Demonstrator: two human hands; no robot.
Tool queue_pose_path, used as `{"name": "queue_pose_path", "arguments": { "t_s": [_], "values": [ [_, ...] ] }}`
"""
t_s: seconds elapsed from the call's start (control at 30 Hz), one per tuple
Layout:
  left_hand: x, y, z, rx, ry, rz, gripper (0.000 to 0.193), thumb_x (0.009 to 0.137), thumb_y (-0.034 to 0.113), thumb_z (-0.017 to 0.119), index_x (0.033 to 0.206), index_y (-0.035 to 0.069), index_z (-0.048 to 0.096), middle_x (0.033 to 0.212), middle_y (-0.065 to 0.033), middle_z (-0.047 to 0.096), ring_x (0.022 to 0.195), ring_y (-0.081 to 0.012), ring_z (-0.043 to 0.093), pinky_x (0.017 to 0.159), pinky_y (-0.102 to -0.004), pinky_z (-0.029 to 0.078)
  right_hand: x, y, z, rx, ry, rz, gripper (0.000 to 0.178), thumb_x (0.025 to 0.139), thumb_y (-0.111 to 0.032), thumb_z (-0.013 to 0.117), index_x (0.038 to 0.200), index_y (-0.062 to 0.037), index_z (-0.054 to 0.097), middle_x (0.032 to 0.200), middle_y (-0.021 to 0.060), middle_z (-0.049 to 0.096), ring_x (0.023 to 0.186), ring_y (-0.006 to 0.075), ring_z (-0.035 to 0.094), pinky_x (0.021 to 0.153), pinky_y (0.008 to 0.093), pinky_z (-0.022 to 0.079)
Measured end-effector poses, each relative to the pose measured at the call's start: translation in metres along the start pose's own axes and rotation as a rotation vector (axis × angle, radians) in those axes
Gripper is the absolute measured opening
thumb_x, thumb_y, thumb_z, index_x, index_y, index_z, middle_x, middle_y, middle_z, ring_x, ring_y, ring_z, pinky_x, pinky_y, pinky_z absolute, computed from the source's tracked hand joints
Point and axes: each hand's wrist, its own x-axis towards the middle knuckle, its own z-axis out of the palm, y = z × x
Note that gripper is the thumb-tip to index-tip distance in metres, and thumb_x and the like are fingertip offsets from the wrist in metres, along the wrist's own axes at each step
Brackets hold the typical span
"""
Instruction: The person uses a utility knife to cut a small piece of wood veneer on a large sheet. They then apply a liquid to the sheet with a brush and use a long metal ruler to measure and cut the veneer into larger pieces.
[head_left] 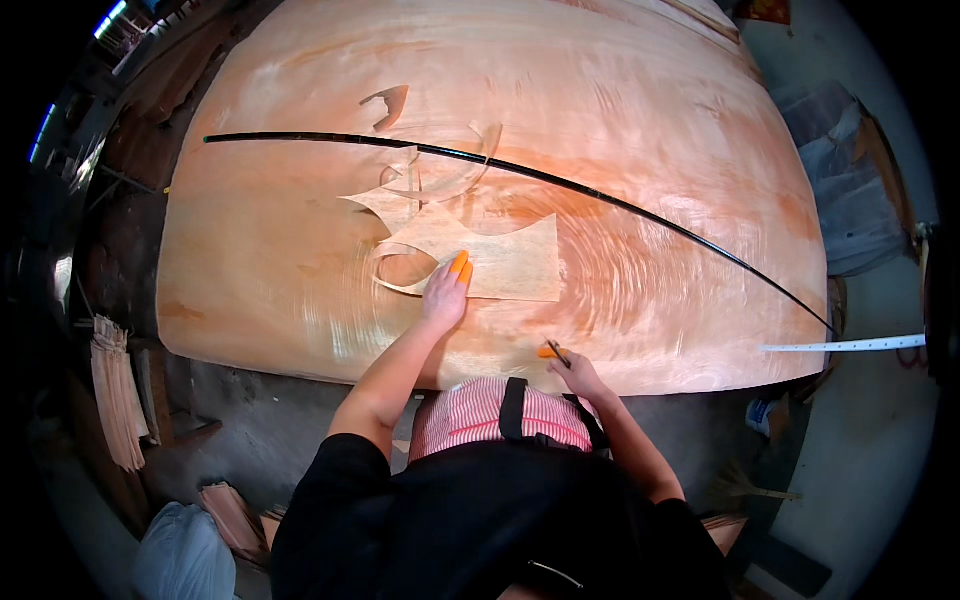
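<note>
My left hand (pixel 446 296) lies with fingers stretched out on a pale piece of thin wood veneer (pixel 512 264), orange covers on its fingertips. A straight right edge, a curved upper edge and a rounded opening at the left shape that piece. Closed around a small, thin dark tool (pixel 556 351), my right hand (pixel 578 374) is near the front edge, apart from the veneer; orange shows on its fingers too. The tool's exact kind is too small to tell. Narrow curved veneer offcuts (pixel 392 208) lie just beyond the piece.
Beneath everything spreads a large reddish wood sheet (pixel 680 130). A long black rod (pixel 590 191) crosses it beyond my hands. A brown scrap (pixel 391 106) lies farther off. At right, a white measuring strip (pixel 870 344) overlaps the edge; bundled veneer strips (pixel 118 395) stand at left.
</note>
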Motion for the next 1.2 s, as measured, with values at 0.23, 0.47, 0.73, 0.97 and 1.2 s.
{"name": "queue_pose_path", "arguments": {
  "t_s": [0.23, 0.47, 0.73, 0.97, 1.2],
  "values": [
    [0.018, -0.006, -0.014, -0.061, 0.023, 0.025, 0.025, 0.07, 0.003, 0.047, 0.093, 0.006, 0.057, 0.1, -0.0087, 0.054, 0.089, -0.0251, 0.051, 0.083, -0.0362, 0.038, 0.092, -0.027, -0.009, 0.939, -0.081, 0.275, 0.038, 0.084, -0.031, 0.048, 0.111, -0.0053, 0.047, 0.069, 0.003, 0.053, 0.053, 0.0072, 0.047, 0.045, 0.0182, 0.037],
    [0.06, -0.027, -0.054, 0.028, 0.025, -0.088, 0.026, 0.07, 0.005, 0.048, 0.094, 0.007, 0.058, 0.098, -0.0092, 0.056, 0.092, -0.0216, 0.051, 0.087, -0.0394, 0.034, 0.146, -0.102, -0.047, 0.834, 0.131, -0.003, 0.021, 0.084, -0.025, 0.047, 0.088, -0.0042, 0.045, 0.06, 0.0042, 0.05, 0.043, 0.0062, 0.04, 0.036, 0.0168, 0.029],
    [0.006, -0.004, -0.028, -0.078, -0.051, -0.014, 0.035, 0.07, 0.006, 0.05, 0.104, 0.001, 0.051, 0.117, -0.0146, 0.043, 0.111, -0.0276, 0.039, 0.092, -0.0406, 0.031, 0.113, -0.044, -0.019, 0.387, 0.173, 0.121, 0.025, 0.084, -0.026, 0.047, 0.075, -0.0031, 0.05, 0.053, 0.0007, 0.047, 0.044, 0.0071, 0.041, 0.04, 0.0209, 0.031],
    [0.003, 0.022, -0.021, -0.337, -0.096, -0.181, 0.047, 0.074, 0.019, 0.054, 0.113, -0.004, 0.041, 0.125, -0.0185, 0.031, 0.117, -0.032, 0.029, 0.096, -0.0422, 0.025, 0.11, -0.016, -0.005, 0.434, 0.166, 0.17, 0.024, 0.084, -0.026, 0.047, 0.075, -0.0039, 0.05, 0.051, -0.0001, 0.045, 0.043, 0.0064, 0.04, 0.04, 0.0209, 0.031],
    [0.019, 0.008, 0.007, -0.019, -0.117, -0.193, 0.05, 0.075, 0.024, 0.053, 0.116, -0.001, 0.04, 0.127, -0.0149, 0.031, 0.12, -0.0266, 0.026, 0.098, -0.0458, 0.017, 0.106, -0.028, -0.004, 0.387, 0.171, 0.182, 0.022, 0.084, -0.024, 0.046, 0.075, -0.0039, 0.048, 0.053, -0.0014, 0.043, 0.046, 0.007, 0.039, 0.043, 0.023, 0.032]
  ]
}}
